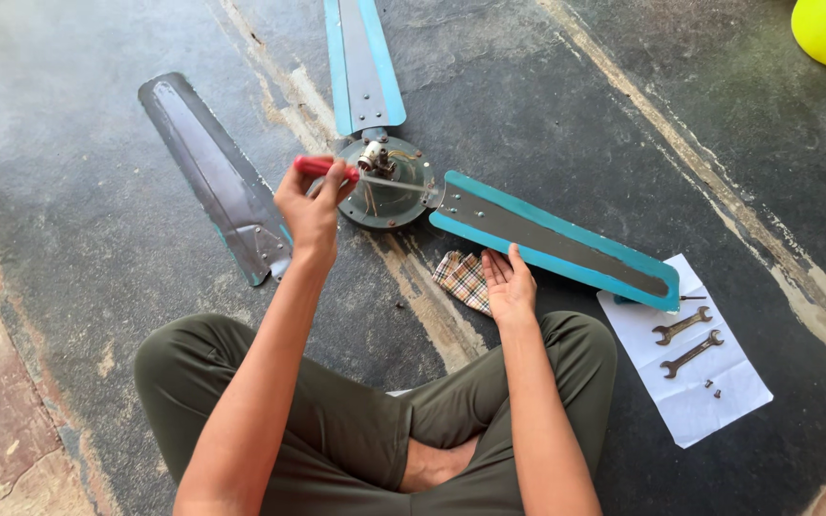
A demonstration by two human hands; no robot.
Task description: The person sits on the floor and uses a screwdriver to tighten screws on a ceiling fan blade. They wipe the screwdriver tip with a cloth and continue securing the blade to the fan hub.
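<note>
At centre frame we see the left hand (pixel 313 205) pinching a red-handled screwdriver (pixel 356 175), its shaft reaching right across the fan hub (pixel 389 186) toward the base of the right blade (pixel 556 244). The right hand (pixel 509 285) lies open, fingers spread, just under that blade and beside a checked cloth (pixel 461 277); it holds nothing.

We judge the main risk to be a slip: the screwdriver is held high and one-handed, so the tip could skid off a screw and scratch the blade or catch the open palm nearby. The hub is not braced, so it may turn under pressure. One blade (pixel 217 177) already lies detached at upper left, and another (pixel 363 62) points to the top edge. On the paper (pixel 709 401) at lower right, small screws (pixel 712 387) sit loose beside two spanners (pixel 685 339); a knock could scatter them across the floor.
</note>
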